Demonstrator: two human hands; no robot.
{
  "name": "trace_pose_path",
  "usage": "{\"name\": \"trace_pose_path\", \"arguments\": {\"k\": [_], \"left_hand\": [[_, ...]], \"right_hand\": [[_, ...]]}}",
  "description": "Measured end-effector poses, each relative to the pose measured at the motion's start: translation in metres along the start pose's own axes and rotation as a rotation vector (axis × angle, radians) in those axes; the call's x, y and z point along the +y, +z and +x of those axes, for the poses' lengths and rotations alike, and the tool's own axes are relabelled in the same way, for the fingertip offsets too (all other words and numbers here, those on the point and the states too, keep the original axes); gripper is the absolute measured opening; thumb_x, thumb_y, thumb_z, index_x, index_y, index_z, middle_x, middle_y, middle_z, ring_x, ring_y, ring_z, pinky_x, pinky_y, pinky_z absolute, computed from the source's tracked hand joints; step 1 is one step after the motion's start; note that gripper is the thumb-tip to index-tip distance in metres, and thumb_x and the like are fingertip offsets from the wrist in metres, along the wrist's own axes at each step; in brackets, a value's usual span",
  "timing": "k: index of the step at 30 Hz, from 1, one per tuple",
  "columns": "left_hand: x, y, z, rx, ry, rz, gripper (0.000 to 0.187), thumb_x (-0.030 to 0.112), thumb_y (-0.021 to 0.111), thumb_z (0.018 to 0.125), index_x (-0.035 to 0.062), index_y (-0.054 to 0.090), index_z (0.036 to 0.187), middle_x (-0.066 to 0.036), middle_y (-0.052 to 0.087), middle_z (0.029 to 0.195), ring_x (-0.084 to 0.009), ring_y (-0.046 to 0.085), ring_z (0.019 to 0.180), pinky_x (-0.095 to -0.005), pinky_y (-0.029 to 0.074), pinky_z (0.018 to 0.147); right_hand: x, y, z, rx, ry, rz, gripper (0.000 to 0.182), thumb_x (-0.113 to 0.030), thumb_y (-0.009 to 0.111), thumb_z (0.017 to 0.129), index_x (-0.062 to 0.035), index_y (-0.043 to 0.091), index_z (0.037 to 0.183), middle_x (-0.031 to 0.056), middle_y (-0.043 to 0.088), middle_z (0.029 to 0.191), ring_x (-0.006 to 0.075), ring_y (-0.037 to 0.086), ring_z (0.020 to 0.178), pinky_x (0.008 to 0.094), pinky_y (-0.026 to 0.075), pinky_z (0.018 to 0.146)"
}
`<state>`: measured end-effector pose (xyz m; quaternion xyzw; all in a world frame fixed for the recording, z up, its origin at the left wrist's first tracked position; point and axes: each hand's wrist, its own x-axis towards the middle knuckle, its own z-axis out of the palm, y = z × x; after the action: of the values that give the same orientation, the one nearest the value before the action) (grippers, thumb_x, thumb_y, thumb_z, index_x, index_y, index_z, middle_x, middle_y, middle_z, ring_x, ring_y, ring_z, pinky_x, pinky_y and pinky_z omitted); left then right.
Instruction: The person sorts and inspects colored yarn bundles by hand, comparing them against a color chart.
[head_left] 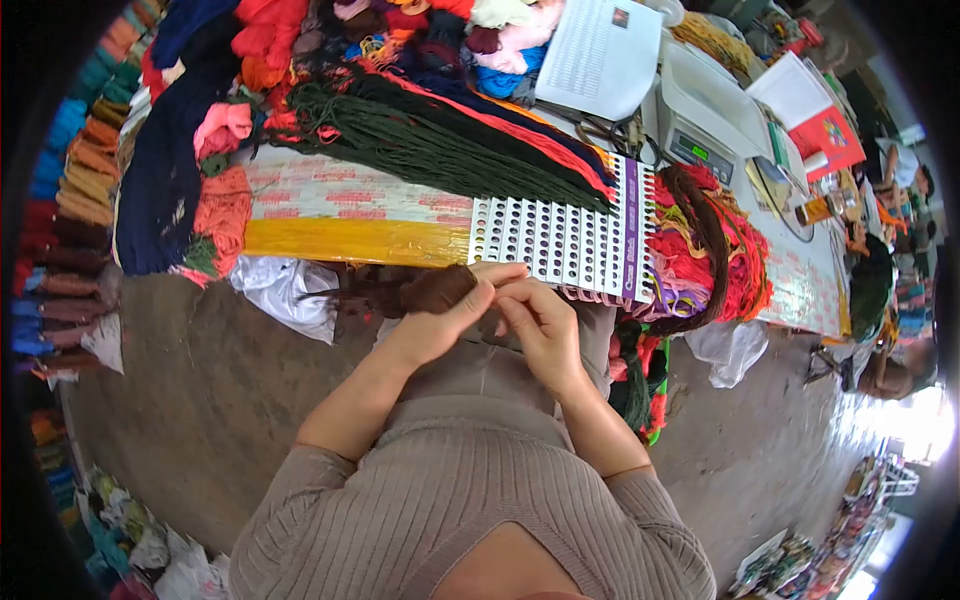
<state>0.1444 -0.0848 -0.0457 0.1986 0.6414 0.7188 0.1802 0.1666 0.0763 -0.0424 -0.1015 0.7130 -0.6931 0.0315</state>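
Note:
My left hand is closed round a bundle of dark brown yarn, whose loose end trails off to the left along the table's front edge. Just beside it, my right hand is pinched, its fingertips meeting those of the left; whatever lies between them is too small to make out. Directly beyond both hands lies a white punched thread card with rows of holes and a purple strip. Dark green yarn, black and coral strands run from its upper edge across the table.
A digital scale with a white tray stands at the back right, near a printed sheet. Red mixed yarn is heaped right of the card. Navy yarn hangs over the table's left end. Yellow tape covers the front edge.

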Motion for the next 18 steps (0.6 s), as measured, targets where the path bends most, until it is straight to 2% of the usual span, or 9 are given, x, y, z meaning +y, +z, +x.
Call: {"name": "trace_pose_path", "arguments": {"k": [3, 4, 5, 6, 7, 10, 16, 17, 18], "left_hand": [[0.006, -0.029, -0.002, 0.092, -0.064, -0.255, 0.052, 0.041, 0.031, 0.097, -0.0002, 0.048, 0.124, -0.011, 0.054, 0.119, -0.0189, 0.05, 0.112, -0.0307, 0.037, 0.097], [0.012, -0.047, -0.003, 0.247, -0.037, -0.358, 0.052, 0.04, 0.032, 0.097, -0.0029, 0.05, 0.12, -0.01, 0.06, 0.105, -0.0163, 0.057, 0.092, -0.0294, 0.044, 0.085], [0.03, -0.066, -0.005, 0.459, -0.008, -0.309, 0.051, 0.039, 0.034, 0.097, -0.0044, 0.05, 0.117, -0.006, 0.062, 0.084, -0.01, 0.051, 0.06, -0.0242, 0.043, 0.058], [0.035, -0.1, -0.015, 0.512, 0.022, -0.313, 0.049, 0.038, 0.036, 0.096, -0.0046, 0.051, 0.116, 0.001, 0.055, 0.066, -0.0057, 0.033, 0.044, -0.0207, 0.028, 0.042], [0.052, -0.122, -0.022, 0.65, 0.0, -0.496, 0.047, 0.036, 0.038, 0.096, -0.0043, 0.051, 0.115, 0.006, 0.043, 0.058, -0.0032, 0.024, 0.041, -0.0198, 0.019, 0.039], [0.097, -0.188, -0.064, 0.216, 0.303, -0.707, 0.042, 0.029, 0.034, 0.099, -0.0046, 0.048, 0.119, 0.006, 0.032, 0.054, -0.0024, 0.027, 0.038, -0.0176, 0.024, 0.038], [0.165, -0.203, -0.105, 0.163, 0.446, -0.662, 0.042, 0.022, 0.031, 0.1, -0.0059, 0.034, 0.131, 0.001, 0.035, 0.06, -0.0064, 0.031, 0.041, -0.0197, 0.03, 0.043], [0.168, -0.185, -0.107, 0.298, 0.458, -0.848, 0.046, 0.033, 0.028, 0.1, -0.0003, 0.043, 0.127, 0.002, 0.037, 0.059, -0.0081, 0.034, 0.044, -0.0222, 0.032, 0.047], [0.17, -0.182, -0.104, 0.304, 0.464, -0.846, 0.046, 0.033, 0.028, 0.1, -0.0003, 0.043, 0.127, 0.002, 0.037, 0.059, -0.0081, 0.034, 0.044, -0.0222, 0.032, 0.047]], "right_hand": [[0.005, -0.01, 0.0, 0.015, 0.086, 0.014, 0.01, -0.001, 0.05, 0.089, 0.0024, 0.06, 0.093, 0.0051, 0.058, 0.082, 0.0094, 0.057, 0.066, 0.0204, 0.044, 0.059], [0.009, -0.015, 0.001, 0.034, 0.089, 0.018, 0.011, -0.002, 0.051, 0.089, 0.0024, 0.06, 0.093, 0.0048, 0.059, 0.084, 0.0086, 0.057, 0.067, 0.0206, 0.044, 0.059], [0.007, -0.019, 0.002, 0.045, 0.113, 0.009, 0.012, -0.004, 0.051, 0.09, 0.0018, 0.06, 0.093, 0.0041, 0.061, 0.084, 0.0076, 0.057, 0.067, 0.0198, 0.043, 0.059], [0.009, -0.023, 0.004, 0.056, 0.099, 0.024, 0.013, -0.006, 0.05, 0.091, 0.0008, 0.061, 0.094, 0.0035, 0.062, 0.084, 0.007, 0.057, 0.066, 0.019, 0.043, 0.059], [0.006, -0.025, 0.004, 0.088, 0.121, 0.024, 0.013, -0.006, 0.05, 0.091, 0.0004, 0.06, 0.095, 0.0039, 0.063, 0.085, 0.0071, 0.057, 0.066, 0.0188, 0.042, 0.058], [0.013, -0.032, 0.009, 0.13, 0.096, 0.084, 0.014, -0.009, 0.05, 0.092, 0.0018, 0.058, 0.098, 0.0077, 0.064, 0.086, 0.0085, 0.057, 0.066, 0.0186, 0.041, 0.058], [0.009, -0.027, 0.017, 0.057, 0.081, 0.111, 0.015, -0.01, 0.051, 0.092, 0.0015, 0.058, 0.099, 0.0069, 0.063, 0.084, 0.0085, 0.056, 0.067, 0.0192, 0.041, 0.06], [0.009, -0.026, 0.017, 0.047, 0.078, 0.112, 0.015, -0.01, 0.051, 0.092, 0.0015, 0.058, 0.099, 0.0069, 0.063, 0.084, 0.0085, 0.056, 0.067, 0.0192, 0.041, 0.06], [0.009, -0.024, 0.016, 0.028, 0.078, 0.112, 0.015, -0.01, 0.051, 0.092, 0.0016, 0.058, 0.098, 0.007, 0.063, 0.084, 0.0087, 0.056, 0.067, 0.0193, 0.041, 0.06]]}}
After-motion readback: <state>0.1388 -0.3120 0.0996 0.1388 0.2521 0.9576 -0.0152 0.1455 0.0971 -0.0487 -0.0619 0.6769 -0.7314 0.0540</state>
